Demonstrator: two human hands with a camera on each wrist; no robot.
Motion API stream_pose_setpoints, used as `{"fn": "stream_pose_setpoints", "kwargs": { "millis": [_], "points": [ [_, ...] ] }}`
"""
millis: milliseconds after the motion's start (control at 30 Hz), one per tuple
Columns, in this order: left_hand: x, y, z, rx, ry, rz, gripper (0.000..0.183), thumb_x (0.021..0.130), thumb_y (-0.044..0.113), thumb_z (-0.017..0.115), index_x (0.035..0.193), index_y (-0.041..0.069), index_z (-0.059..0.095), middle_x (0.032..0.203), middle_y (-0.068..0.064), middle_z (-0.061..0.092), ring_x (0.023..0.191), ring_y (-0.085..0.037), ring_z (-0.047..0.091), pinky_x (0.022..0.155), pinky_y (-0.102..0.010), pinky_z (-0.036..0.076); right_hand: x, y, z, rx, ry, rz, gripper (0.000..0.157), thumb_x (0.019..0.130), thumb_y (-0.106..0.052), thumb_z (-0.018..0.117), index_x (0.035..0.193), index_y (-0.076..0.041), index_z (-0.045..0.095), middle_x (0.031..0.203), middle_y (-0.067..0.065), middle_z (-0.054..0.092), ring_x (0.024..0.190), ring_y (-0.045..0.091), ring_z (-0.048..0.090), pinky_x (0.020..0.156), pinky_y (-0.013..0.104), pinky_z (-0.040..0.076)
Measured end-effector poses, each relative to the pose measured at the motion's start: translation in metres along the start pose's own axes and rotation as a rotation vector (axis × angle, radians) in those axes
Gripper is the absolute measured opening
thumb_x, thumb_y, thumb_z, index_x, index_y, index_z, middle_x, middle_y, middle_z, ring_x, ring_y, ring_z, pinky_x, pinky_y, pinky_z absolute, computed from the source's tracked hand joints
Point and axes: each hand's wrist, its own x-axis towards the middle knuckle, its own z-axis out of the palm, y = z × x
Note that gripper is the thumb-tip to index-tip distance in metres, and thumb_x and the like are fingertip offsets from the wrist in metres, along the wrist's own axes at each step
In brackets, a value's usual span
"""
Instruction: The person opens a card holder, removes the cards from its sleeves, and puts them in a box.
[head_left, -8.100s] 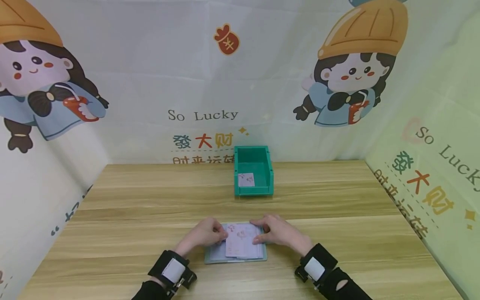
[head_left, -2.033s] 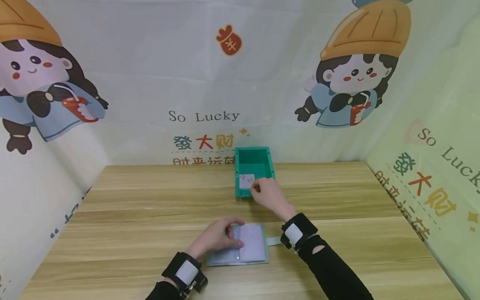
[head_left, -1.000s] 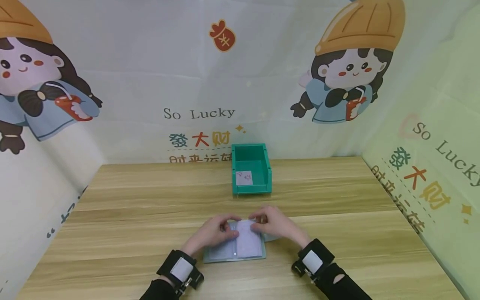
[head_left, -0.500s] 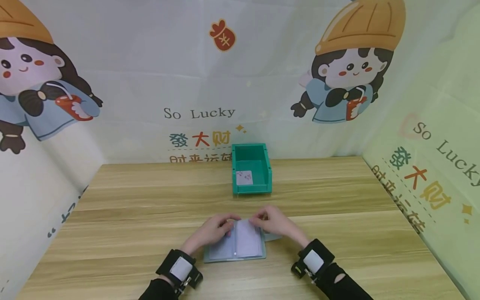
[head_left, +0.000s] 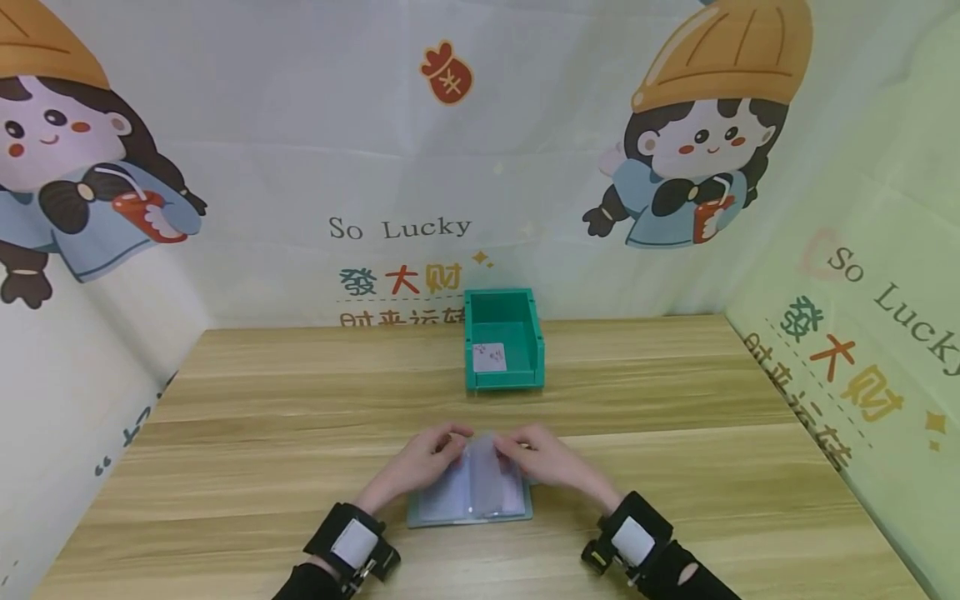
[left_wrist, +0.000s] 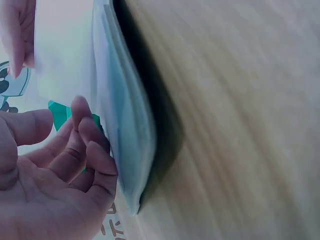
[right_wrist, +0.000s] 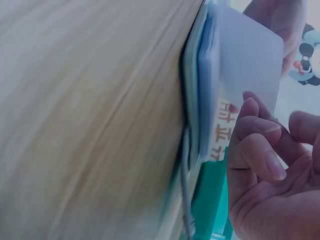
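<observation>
At the lower centre of the head view, a thin, translucent, pale plastic page (head_left: pixel 487 485) stands partly lifted from a small pale-blue album with soft plastic leaves (head_left: pixel 441 498). The page lies between the person's two hands, its long axis running up and down the frame, while the open album spreads widest from left to right. The right hand (head_left: pixel 549 457) is the nearer: its thumb and forefinger appear to pinch the page's upper right corner, with the other fingers bent below, as the right wrist view shows. The left hand (head_left: pixel 418 460) is just beside the album's upper left edge; its thumb stands apart from loosely bent fingers and nothing shows between them, though whether the fingertips touch a leaf cannot be told.

Straight up the frame from the album, well apart from it, a green rectangular plastic bin with a low front wall (head_left: pixel 504 382) stands at the far side of the pale wood-grain table (head_left: pixel 300 425). A pinkish card with small printed marks (head_left: pixel 489 357) lies in the bin's lower left corner. Whether the album's leaves hold any cards is too faint to tell. In the right wrist view, a narrow grey-blue strap (right_wrist: pixel 185 185) runs down from the album's side.
</observation>
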Motion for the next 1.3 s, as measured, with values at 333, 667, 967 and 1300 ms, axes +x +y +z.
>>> {"fn": "stream_pose_setpoints", "kwargs": {
  "millis": [333, 667, 967, 1300],
  "points": [
    [-0.005, 0.005, -0.01, -0.079, 0.016, -0.037, 0.039, 0.113, 0.026, 0.049, 0.133, -0.005, 0.062, 0.091, -0.013, 0.067, 0.082, -0.018, 0.057, 0.07, -0.028, 0.043, 0.007, -0.013, 0.013, 0.057, -0.024, 0.094, 0.063, 0.117, -0.038, 0.028, 0.122, 0.008, 0.072, 0.068, 0.002, 0.05, 0.052, 0.009, 0.038, 0.051, 0.021, 0.028],
    [-0.008, 0.006, -0.017, 0.01, 0.154, -0.088, 0.028, 0.104, 0.021, 0.065, 0.118, -0.002, 0.071, 0.09, -0.008, 0.072, 0.078, -0.013, 0.059, 0.067, -0.026, 0.046, 0.015, -0.015, 0.018, 0.014, -0.052, 0.075, 0.062, 0.117, -0.039, 0.03, 0.122, 0.006, 0.072, 0.07, 0.0, 0.05, 0.056, 0.008, 0.041, 0.054, 0.021, 0.032],
    [-0.012, 0.003, -0.016, 0.084, 0.225, -0.105, 0.019, 0.09, 0.003, 0.076, 0.106, -0.004, 0.07, 0.074, -0.002, 0.06, 0.065, -0.012, 0.052, 0.058, -0.024, 0.041, 0.007, -0.002, 0.003, -0.225, 0.037, 0.046, 0.042, 0.096, -0.015, 0.075, 0.133, 0.003, 0.067, 0.087, 0.002, 0.062, 0.076, 0.01, 0.051, 0.066, 0.022, 0.041],
    [-0.01, 0.01, -0.004, 0.311, 0.244, -0.049, 0.014, 0.087, 0.007, 0.082, 0.096, 0.004, 0.073, 0.089, -0.007, 0.068, 0.083, -0.018, 0.062, 0.075, -0.034, 0.053, 0.004, 0.009, -0.009, -0.296, -0.026, 0.057, 0.061, 0.09, -0.016, 0.084, 0.143, 0.002, 0.061, 0.071, -0.005, 0.044, 0.065, 0.007, 0.041, 0.06, 0.021, 0.03]
  ]
}}
